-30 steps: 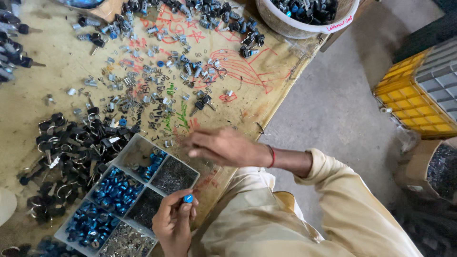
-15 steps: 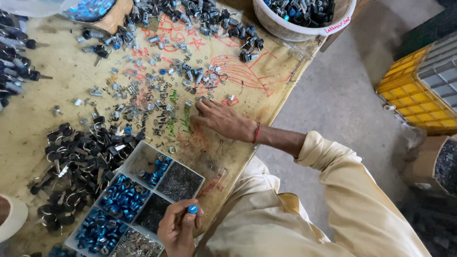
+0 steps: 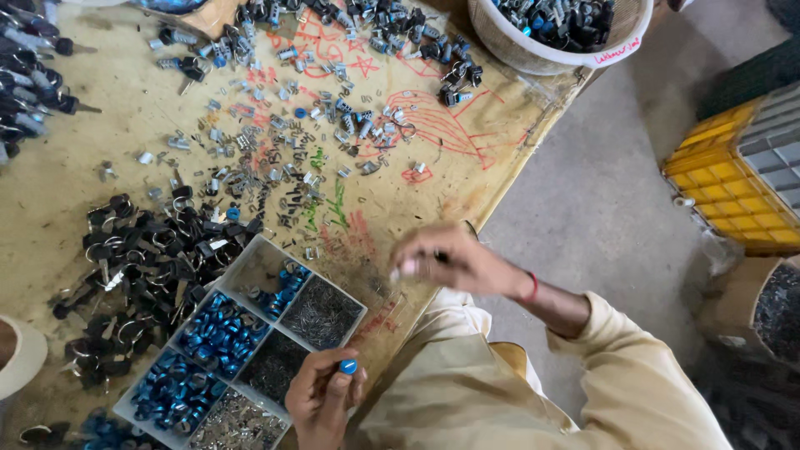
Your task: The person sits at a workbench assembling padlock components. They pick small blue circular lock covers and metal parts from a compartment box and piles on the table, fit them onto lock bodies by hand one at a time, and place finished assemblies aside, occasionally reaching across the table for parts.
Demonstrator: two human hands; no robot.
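A divided tray [image 3: 250, 275] lay on the table [image 3: 75, 192] at its near edge, just left of my left hand [image 3: 321, 400]. That hand pinched a small cap [image 3: 347, 366] over the tray's near corner. A heap of keyed parts [image 3: 142, 258] lay touching the tray's left side. Loose small metal parts [image 3: 292, 142] were scattered beyond it. My right hand [image 3: 450, 262] hovered over the table's right edge. A basket [image 3: 567, 50] sat at the far right corner, and a crate [image 3: 717, 167] stood on the floor to the right.

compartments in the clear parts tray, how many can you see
6 show in the clear parts tray: three along its table side, three along the person's side. The left hand hides part of the near edge, so more may exist.
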